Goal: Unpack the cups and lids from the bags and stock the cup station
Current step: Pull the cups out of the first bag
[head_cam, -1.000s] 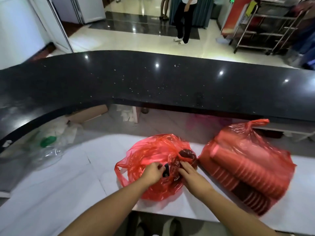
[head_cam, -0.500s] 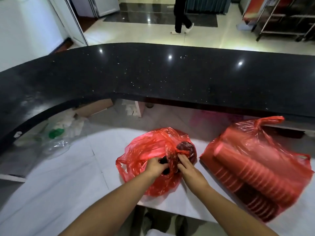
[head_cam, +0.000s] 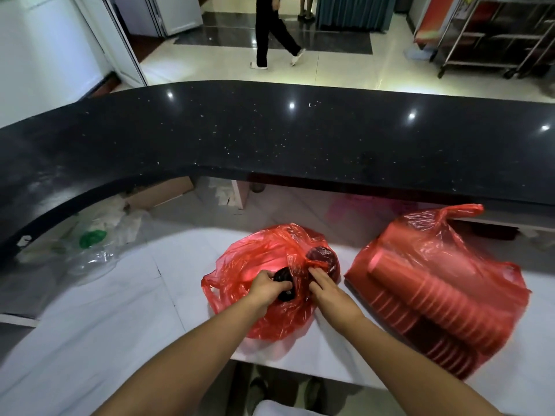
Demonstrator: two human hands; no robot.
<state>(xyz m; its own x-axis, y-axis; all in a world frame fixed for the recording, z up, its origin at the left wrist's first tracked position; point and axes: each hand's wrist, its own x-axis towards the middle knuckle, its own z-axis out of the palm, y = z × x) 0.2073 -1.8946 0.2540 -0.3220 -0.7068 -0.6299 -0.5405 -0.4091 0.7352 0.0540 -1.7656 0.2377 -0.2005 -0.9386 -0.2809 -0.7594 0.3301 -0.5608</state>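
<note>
On the white bench (head_cam: 105, 325), close to its near edge: two red plastic bags lie side by side, a little apart
Lid bag (head_cam: 258, 256): the left of the two, crumpled and translucent, its handles drawn together and twisted at the top; one loose loop of film lies at its left side
Lids (head_cam: 322, 256): a dark round stack shows through the red film at the bag's upper right; a second dark round piece sits under the left fingers
Left hand (head_cam: 267, 288): knuckles up, grip curled over the dark round piece at the top of the lid bag
Right hand (head_cam: 326, 288): grip pinching the twisted red film just below the dark stack, fingertips pressed together on it
Cup bag (head_cam: 450, 250): right of the lid bag, its knotted handle pointing up and away; slightly blurred
Cups (head_cam: 435, 304): long nested rows lying on their sides inside that bag, rims stepped one after another, reaching the bench's near edge; true colour cannot be told through the film
Black stone ledge (head_cam: 270, 139): curved and glossy, raised behind the bench
Under the ledge, at left: a clear plastic bag (head_cam: 90, 250) with something green inside, a cardboard box (head_cam: 162, 193) just beyond it
Beyond the ledge: a person (head_cam: 270, 31) in dark trousers mid-stride on shiny tiles, a metal trolley (head_cam: 495, 40) at far right
</note>
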